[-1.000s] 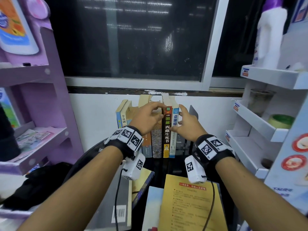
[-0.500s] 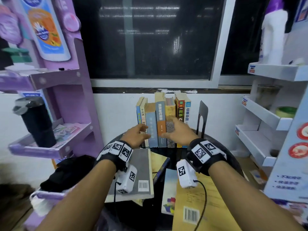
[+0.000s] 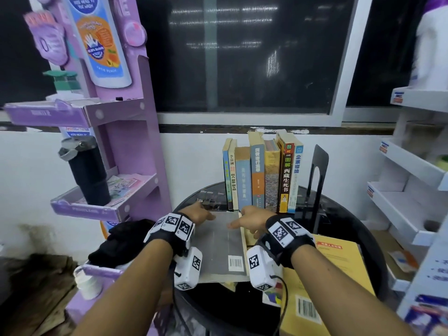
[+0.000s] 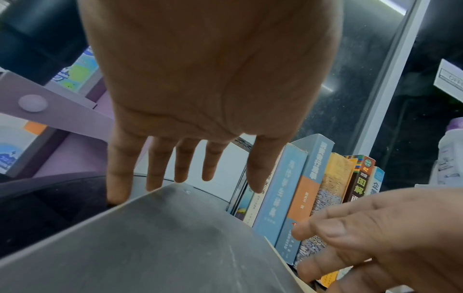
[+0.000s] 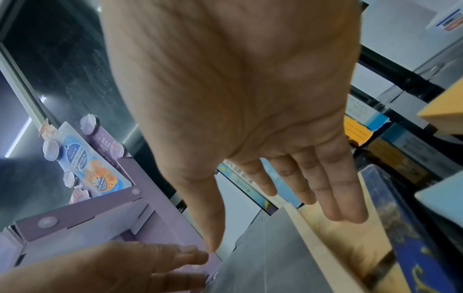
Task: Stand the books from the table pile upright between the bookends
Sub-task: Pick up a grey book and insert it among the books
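Observation:
Several books (image 3: 263,175) stand upright at the back of the round black table (image 3: 351,229), with a black bookend (image 3: 317,175) a gap to their right. A grey book (image 3: 223,241) lies flat on top of the pile in front. My left hand (image 3: 203,215) hovers at its far left corner with fingers straight and spread (image 4: 190,178), the little finger by the left edge. My right hand (image 3: 238,221) is at the far right edge. Its thumb (image 5: 213,234) points down at the grey cover (image 5: 270,257) and its fingers reach past the edge. Neither hand grips the book.
A large yellow book (image 3: 339,270) lies flat at the front right, more books under the grey one. A purple shelf rack (image 3: 116,209) with a black tumbler (image 3: 87,173) stands left, a white rack (image 3: 407,214) right. A black cloth (image 3: 121,241) lies beside the table.
Both hands left the tops of the upright books and came down and back to the grey book on the pile. The head view pulled back.

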`<state>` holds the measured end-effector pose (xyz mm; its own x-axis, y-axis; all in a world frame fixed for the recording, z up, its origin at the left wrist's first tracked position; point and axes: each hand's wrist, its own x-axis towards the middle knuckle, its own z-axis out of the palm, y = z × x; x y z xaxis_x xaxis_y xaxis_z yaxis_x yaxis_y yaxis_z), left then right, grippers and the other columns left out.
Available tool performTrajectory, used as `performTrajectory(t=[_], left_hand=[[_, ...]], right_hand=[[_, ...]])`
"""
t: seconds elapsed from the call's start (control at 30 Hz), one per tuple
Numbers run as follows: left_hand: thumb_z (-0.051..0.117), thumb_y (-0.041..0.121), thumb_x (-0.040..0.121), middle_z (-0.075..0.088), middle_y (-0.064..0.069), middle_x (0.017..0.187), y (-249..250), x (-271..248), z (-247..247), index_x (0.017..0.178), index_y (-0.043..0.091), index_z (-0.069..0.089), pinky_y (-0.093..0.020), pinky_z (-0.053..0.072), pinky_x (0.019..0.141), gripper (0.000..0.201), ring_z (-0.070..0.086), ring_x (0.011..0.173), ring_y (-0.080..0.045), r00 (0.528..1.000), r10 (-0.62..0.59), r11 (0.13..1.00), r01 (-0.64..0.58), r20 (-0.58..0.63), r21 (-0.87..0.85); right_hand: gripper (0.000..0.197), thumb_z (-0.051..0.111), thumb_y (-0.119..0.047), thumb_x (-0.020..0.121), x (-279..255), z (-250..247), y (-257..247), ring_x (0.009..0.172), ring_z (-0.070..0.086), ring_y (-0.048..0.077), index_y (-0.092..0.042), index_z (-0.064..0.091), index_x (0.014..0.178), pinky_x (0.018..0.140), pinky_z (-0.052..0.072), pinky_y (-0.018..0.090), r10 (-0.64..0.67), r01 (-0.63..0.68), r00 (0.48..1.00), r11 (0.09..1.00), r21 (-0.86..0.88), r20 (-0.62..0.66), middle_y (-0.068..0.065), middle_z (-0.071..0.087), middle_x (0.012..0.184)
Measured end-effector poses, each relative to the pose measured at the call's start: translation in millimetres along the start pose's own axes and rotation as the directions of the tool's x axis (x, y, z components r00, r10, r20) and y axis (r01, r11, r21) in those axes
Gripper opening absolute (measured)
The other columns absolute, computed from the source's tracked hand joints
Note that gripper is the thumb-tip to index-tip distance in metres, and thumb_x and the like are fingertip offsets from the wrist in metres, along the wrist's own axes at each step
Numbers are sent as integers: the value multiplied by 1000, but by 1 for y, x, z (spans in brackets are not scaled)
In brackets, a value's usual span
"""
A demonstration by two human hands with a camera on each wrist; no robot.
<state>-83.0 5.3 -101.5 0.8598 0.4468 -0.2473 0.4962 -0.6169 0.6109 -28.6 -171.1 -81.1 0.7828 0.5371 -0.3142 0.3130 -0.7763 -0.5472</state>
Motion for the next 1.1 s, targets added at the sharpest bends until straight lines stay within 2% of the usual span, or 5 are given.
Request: performTrajectory(t=[0.17,0.3,0.53,0.77,1.1], left_hand=[[64,36,87,62,-12,110,-11,5,2,116,-1,62,-29,40,83,47,56,102,-25,998,-42,999,42,37,20],[73,47,70,62,-16,124,-23,19,5,119,1,62,-33,46,91,68,58,113,-30,996,-88,996,88,6,19],[66,36,85,61,-16,125,-19,7,3,117,0,63,-25,38,76,48,58,103,-26,993,-108,993,106,42,47],[79,28,72,55,-6,70,-28,10,3,87,4,68,-22,39,54,30,53,70,-23,992,-115,993,115,45,10],[81,18,71,69,-14,105,-28,-4,-7,105,1,68,-31,51,80,41,63,89,-25,998,-52,985,55,24,-165]], right_hand=[[70,71,-44,82,8,12,-5,116,54,27,-5,45,134,94,51,40,29,-28,999,999,19,-29,11,52,131],[64,70,-41,84,8,15,-10,116,55,27,-4,48,131,90,50,34,35,-35,998,999,18,-43,12,54,132],[56,75,-34,81,7,20,-14,111,57,26,-4,55,123,84,50,33,67,-65,996,997,31,-53,12,58,125],[48,82,-24,74,10,25,-13,109,58,27,-4,60,112,91,52,38,93,-89,995,993,82,-42,13,62,120],[88,93,-34,41,26,26,-6,103,63,28,-5,57,116,88,55,42,147,-126,988,952,278,-55,11,65,115]])
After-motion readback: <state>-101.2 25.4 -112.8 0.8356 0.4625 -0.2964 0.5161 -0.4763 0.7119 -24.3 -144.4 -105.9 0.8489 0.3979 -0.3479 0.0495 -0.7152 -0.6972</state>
